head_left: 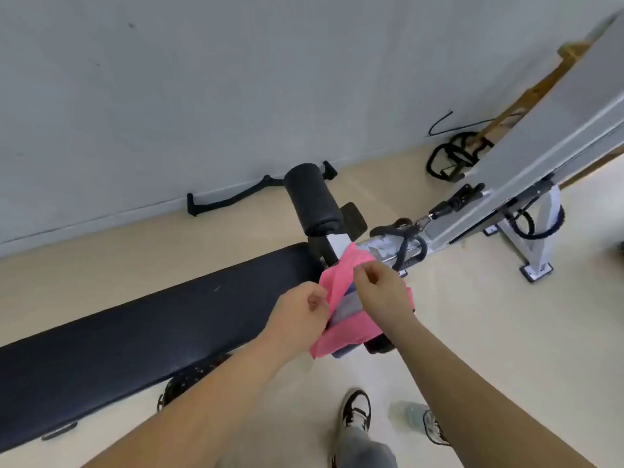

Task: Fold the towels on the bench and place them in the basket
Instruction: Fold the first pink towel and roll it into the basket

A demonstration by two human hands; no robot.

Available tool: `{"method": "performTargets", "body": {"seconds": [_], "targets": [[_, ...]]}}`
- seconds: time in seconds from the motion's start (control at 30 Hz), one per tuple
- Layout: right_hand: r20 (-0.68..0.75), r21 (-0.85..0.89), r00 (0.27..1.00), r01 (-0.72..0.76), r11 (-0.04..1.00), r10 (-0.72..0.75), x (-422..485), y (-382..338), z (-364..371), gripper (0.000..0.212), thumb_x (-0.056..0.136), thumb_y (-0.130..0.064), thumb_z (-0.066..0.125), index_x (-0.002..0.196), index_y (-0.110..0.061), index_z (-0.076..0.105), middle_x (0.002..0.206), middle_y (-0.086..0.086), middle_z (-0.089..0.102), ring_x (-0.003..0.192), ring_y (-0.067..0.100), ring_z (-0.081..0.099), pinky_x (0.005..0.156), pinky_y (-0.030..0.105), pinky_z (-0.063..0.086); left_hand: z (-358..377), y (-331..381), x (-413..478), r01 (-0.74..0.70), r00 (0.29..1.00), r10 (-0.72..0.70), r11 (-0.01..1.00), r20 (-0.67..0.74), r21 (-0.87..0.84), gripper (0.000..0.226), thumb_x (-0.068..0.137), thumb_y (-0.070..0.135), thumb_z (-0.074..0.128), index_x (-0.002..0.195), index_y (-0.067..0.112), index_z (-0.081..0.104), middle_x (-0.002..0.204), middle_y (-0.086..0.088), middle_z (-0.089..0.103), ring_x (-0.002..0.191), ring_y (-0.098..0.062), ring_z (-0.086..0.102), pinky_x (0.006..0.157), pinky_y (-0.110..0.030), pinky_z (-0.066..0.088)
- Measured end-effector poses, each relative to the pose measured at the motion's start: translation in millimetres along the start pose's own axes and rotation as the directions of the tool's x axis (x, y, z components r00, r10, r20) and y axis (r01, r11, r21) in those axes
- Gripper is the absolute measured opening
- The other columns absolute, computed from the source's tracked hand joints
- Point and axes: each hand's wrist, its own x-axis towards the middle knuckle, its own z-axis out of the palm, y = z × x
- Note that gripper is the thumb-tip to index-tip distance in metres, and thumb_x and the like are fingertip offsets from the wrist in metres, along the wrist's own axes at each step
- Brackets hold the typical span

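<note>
Both hands pinch a soft pink towel (341, 319) draped in folds over the right end of the smooth black padded table (135, 332): left hand (300, 312) grips its edge, right hand (381, 288) its top.

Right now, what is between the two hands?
In the head view, pink towel fabric spans from the left hand to the right hand; both pinch it. A grey-blue layer shows underneath.
</note>
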Motion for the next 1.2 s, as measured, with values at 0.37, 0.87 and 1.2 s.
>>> {"method": "performTargets", "body": {"seconds": [0.37, 0.87, 1.2], "targets": [[-0.313, -0.324, 0.9, 0.199, 0.925, -0.303, 99, 97, 92, 0.024, 0.091, -0.054, 0.055, 0.079, -0.035, 0.065, 0.072, -0.017, 0.063, 0.076, 0.003, 0.057, 0.065, 0.027, 0.044, 119, -104, 158, -0.424, 0.883, 0.4, 0.904, -0.247, -0.053, 0.026, 0.09, 0.044, 0.064, 0.107, 0.024, 0.061, 0.102, 0.016, 0.057, 0.093, -0.008, 0.061, 0.077, -0.016, 0.047], [-0.275, -0.645, 0.807, 0.248, 0.723, -0.522, 88, 118, 110, 0.025, 0.088, -0.048, 0.059, 0.087, -0.025, 0.068, 0.096, 0.004, 0.064, 0.097, 0.032, 0.062, 0.081, 0.04, 0.05, 68, -146, 135, -0.388, 0.844, 0.248, 0.894, -0.475, -0.223, 0.027, 0.107, 0.034, 0.044, 0.101, 0.013, 0.06, 0.086, 0.003, 0.058, 0.071, -0.011, 0.051, 0.059, -0.028, 0.038], [0.019, 0.094, 0.652, 0.753, 0.651, -0.758, -35, 64, 188, 0.054, 0.087, -0.017, 0.071, 0.14, -0.019, 0.056, 0.129, -0.007, 0.065, 0.114, 0.004, 0.062, 0.097, 0.021, 0.051, -35, -173, -31, -0.566, 0.715, 0.561, 0.815, -0.417, 0.126, 0.01, 0.105, 0.028, 0.057, 0.1, 0.022, 0.064, 0.091, 0.007, 0.071, 0.079, 0.003, 0.068, 0.068, -0.013, 0.051]]}}
